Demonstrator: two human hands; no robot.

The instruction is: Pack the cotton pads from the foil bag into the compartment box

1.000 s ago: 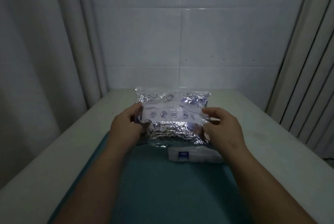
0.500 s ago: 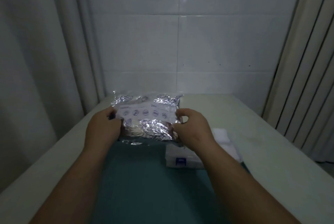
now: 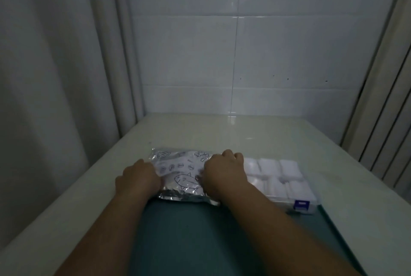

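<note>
Squarely between left hand (image 3: 138, 176) and right hand (image 3: 224, 173), the foil bag (image 3: 180, 179), edges gripped by both hands.

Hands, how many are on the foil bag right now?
2. The left hand grips the bag at its left edge; the right hand holds its right edge, next to the box. No other hand shows.

The left hand (image 3: 138, 177) and right hand (image 3: 224, 173) gripped the foil bag (image 3: 180, 174) between them; the compartment box (image 3: 289, 179) lay just beside the right hand.
</note>
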